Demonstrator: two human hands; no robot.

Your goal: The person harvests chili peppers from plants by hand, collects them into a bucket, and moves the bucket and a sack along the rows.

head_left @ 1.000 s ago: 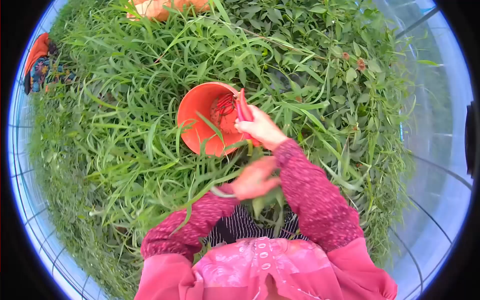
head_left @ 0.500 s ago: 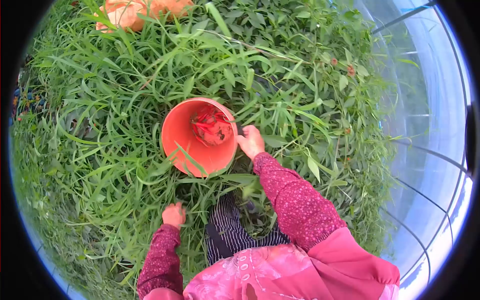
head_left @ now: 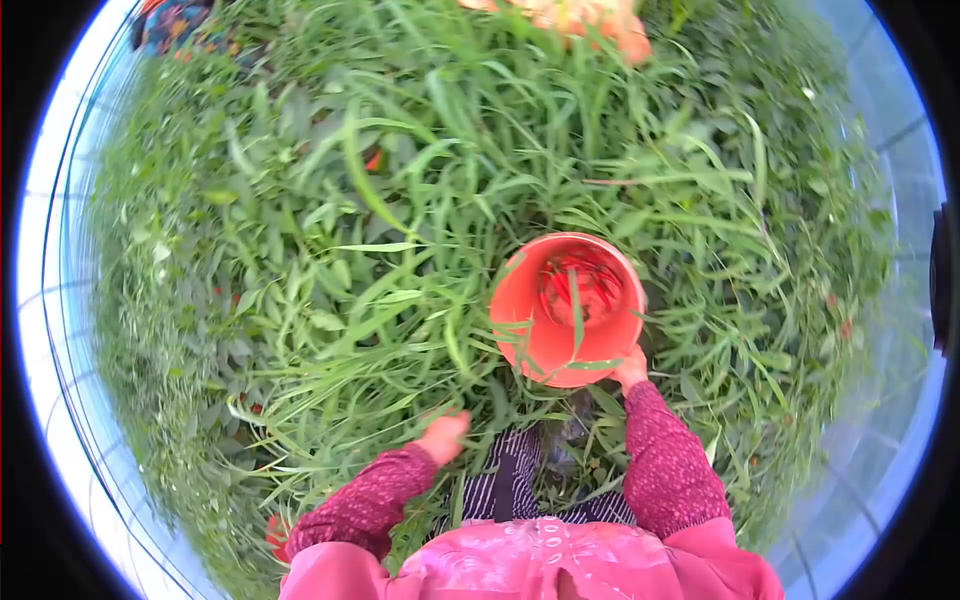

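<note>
An orange-red bucket (head_left: 515,310) stands tilted among the plants, its mouth facing me. Several red chili peppers (head_left: 570,292) lie on its bottom, and green blades cross its opening. My right hand (head_left: 630,370) is closed on the bucket's lower right rim, partly behind leaves. To the bucket's lower left, my left hand (head_left: 443,437) is among long grass blades (head_left: 345,425). Motion blurs its fingers, so I cannot make out whether they hold anything.
Dense grass and leafy plants (head_left: 300,260) surround the bucket. An orange cloth or sack (head_left: 600,25) lies at the top. Patterned fabric (head_left: 178,28) shows at upper left. Translucent sheeting on ribs (head_left: 850,420) curves along the right. Red spots, possibly peppers, show among the leaves.
My view has swung left, so the bucket and the orange cloth appear farther right. My right hand keeps hold of the bucket. My left hand has come nearer the bucket's height in the picture.
</note>
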